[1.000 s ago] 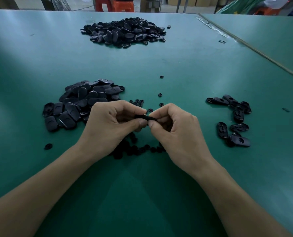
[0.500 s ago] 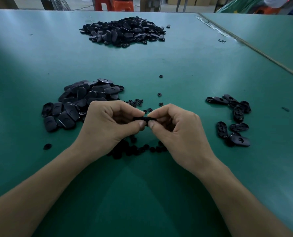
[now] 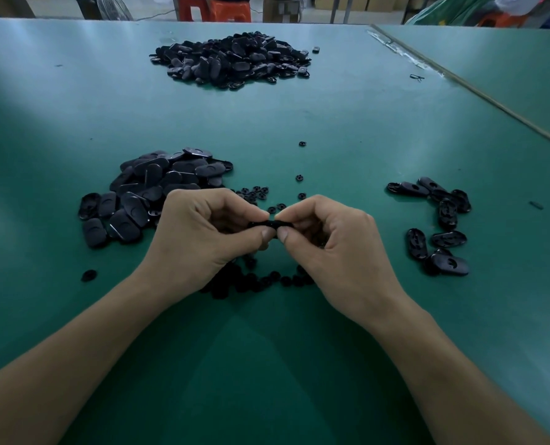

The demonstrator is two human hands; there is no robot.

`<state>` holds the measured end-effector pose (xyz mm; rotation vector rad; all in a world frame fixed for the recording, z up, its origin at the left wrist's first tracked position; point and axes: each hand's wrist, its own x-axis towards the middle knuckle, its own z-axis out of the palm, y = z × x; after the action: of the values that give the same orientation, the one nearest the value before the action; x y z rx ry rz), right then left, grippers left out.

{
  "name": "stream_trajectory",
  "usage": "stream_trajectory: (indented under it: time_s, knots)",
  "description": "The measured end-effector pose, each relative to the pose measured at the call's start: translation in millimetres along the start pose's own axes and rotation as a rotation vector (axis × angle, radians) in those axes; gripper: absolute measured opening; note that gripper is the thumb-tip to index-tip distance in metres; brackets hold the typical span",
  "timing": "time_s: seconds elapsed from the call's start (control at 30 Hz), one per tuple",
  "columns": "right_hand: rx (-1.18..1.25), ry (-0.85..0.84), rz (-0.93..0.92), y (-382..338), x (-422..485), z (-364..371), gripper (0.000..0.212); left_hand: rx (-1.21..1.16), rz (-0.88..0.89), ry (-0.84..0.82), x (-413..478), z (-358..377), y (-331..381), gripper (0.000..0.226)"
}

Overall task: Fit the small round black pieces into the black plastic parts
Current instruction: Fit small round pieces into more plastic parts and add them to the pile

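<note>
My left hand [image 3: 203, 234] and my right hand [image 3: 338, 242] meet above the green table, both pinching one black plastic part [image 3: 267, 224] between thumbs and forefingers. Most of that part is hidden by the fingers, and I cannot see whether a round piece sits in it. Small round black pieces [image 3: 254, 279] lie scattered under my hands, with more [image 3: 254, 192] just beyond my knuckles. A pile of black oval parts [image 3: 148, 191] lies left of my left hand. A smaller group of oval parts [image 3: 437, 226] lies to the right.
A large heap of black parts [image 3: 232, 59] sits at the far middle of the green table [image 3: 331, 117]. A lone round piece [image 3: 89, 275] lies near my left wrist. A seam [image 3: 479, 94] runs diagonally where a second table joins at the right. Stools and boxes stand beyond the far edge.
My hands have stayed in the same place; the fingertips shifted slightly closer together on the part held between them.
</note>
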<state>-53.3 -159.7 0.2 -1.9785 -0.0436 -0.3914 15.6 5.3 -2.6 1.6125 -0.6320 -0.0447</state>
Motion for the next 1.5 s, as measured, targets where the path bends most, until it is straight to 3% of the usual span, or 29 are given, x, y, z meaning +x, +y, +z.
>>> stream_trajectory:
  time_s: [0.37,0.7,1.17,1.23,1.33,1.43,1.5]
  knots:
    - [0.004,-0.052,0.021,1,1,-4,0.013,-0.037,-0.068,-0.043,2,-4,-2,0.018]
    - [-0.024,-0.034,0.075,-1,0,-1,0.011,0.014,-0.053,-0.056,2,-4,-1,0.016]
    - [-0.019,0.036,0.006,1,-1,-2,0.014,0.057,0.037,-0.007,1,-3,-4,0.019]
    - [-0.088,0.073,-0.008,-1,-2,0,0.016,0.057,0.051,0.034,1,-2,-4,0.019]
    - [-0.374,0.216,0.011,1,-1,-7,0.025,0.223,0.137,0.231,3,-5,-7,0.018]
    - [-0.68,0.342,0.169,3,1,-18,0.038,0.545,0.229,0.41,6,-14,-8,0.012]
    - [-0.829,0.285,0.321,6,0,-21,0.049,0.721,0.214,0.446,9,-20,-11,0.008]
